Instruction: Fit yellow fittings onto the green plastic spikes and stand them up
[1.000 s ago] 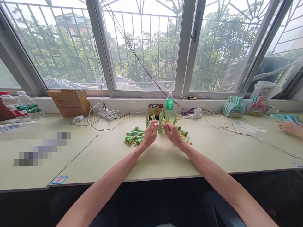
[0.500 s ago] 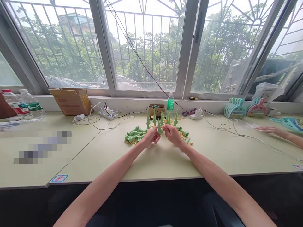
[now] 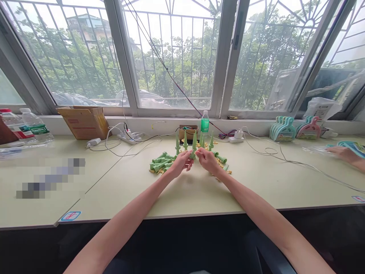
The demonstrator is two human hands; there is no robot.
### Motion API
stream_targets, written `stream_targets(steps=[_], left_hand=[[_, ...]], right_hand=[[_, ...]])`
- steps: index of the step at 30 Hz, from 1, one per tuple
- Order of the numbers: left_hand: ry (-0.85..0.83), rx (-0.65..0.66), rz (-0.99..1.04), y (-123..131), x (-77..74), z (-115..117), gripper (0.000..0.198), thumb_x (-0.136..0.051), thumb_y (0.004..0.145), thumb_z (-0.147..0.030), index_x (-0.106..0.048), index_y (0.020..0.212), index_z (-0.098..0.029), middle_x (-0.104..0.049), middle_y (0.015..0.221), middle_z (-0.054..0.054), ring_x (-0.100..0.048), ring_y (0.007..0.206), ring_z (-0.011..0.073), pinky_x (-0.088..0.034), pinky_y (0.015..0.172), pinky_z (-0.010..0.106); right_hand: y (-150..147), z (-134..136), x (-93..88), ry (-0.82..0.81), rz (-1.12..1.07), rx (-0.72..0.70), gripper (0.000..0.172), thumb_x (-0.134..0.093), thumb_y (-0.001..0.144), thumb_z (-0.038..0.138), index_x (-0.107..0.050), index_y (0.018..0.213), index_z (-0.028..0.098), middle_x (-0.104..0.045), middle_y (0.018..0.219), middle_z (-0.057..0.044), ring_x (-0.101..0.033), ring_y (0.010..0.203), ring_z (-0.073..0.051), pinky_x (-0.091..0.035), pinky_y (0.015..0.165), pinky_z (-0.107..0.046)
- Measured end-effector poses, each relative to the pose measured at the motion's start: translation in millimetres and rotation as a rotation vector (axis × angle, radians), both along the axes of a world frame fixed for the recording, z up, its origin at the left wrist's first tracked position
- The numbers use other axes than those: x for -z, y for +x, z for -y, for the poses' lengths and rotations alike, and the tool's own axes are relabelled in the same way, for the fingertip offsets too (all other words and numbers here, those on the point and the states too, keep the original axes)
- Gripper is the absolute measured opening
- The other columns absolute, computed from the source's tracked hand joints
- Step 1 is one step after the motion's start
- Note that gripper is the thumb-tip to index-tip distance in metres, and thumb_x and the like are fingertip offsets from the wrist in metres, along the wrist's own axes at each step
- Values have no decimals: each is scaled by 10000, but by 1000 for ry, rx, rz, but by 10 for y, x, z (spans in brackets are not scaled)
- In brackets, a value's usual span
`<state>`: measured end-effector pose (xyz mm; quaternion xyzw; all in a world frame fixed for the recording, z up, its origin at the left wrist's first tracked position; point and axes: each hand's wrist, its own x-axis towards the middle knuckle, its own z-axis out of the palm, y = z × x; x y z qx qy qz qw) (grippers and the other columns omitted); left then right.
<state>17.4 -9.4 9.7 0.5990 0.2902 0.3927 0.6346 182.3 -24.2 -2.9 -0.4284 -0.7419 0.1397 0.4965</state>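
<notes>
Above the table's middle, my left hand (image 3: 182, 163) is closed on a green plastic watering spike (image 3: 192, 153), which its fingers partly cover. My right hand (image 3: 207, 160) meets it from the other side, thumb and fingers pinched at the spike; whether a small part sits in that pinch is hidden. Just behind both hands, several green spikes (image 3: 185, 141) stand upright with points up. Beside my left hand lies a pile of green tapered tubes (image 3: 161, 163). Small yellow pieces (image 3: 229, 172) are scattered around the pile and by my right hand.
Behind the spikes are a small cardboard box (image 3: 188, 131) and a green-labelled bottle (image 3: 205, 121). White cables (image 3: 281, 156) cross the table on the right. Another person's hand (image 3: 345, 154) is at a teal hanger-like item (image 3: 352, 147). A larger carton (image 3: 84, 123) stands left.
My hands stay together, but the held spike's point no longer shows above my fingers as it did. At far right, the other person's hand has moved to the teal item.
</notes>
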Motion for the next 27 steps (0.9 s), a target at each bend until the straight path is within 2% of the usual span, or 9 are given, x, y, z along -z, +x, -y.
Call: stream_targets(steps=[5,11,17,22,27], left_hand=[[97,-42,-52,0,1,15,396,-613,780,-544,-467,874,-188,-554,707,-8,-467,437,62,-334,376,192],[286,-133,-102,13,53,14,408,-650,768,-509,-474,975,-205,-435,663,-66,-435,390,43,-342,360,190],[461,-200,-194,45,138,-37,398,-619,791,-495,-509,1036,-201,-534,886,12,-455,411,25,-366,373,195],[554,-250,-269,66,143,-15,326,-575,830,-443,-521,1057,-215,-592,888,19,-475,430,46,-388,418,197],[568,-326,-301,59,104,6,318,-571,834,-374,-498,1109,-232,-565,1137,89,-489,415,33,-423,445,221]], right_hand=[[16,-25,22,33,7,19,371,-365,945,465,-414,686,204,-377,529,49,-320,500,-104,-263,511,-240],[28,-64,40,50,53,73,439,-354,939,470,-295,593,206,-317,511,44,-256,505,-104,-222,499,-257],[27,-68,36,33,72,84,463,-324,943,475,-317,571,199,-338,496,33,-271,488,-105,-222,497,-269],[27,-87,63,41,62,97,470,-325,942,489,-300,569,203,-321,494,34,-258,493,-108,-209,493,-268],[16,-107,94,53,50,83,468,-354,934,507,-289,580,208,-321,504,38,-256,497,-109,-202,488,-265]])
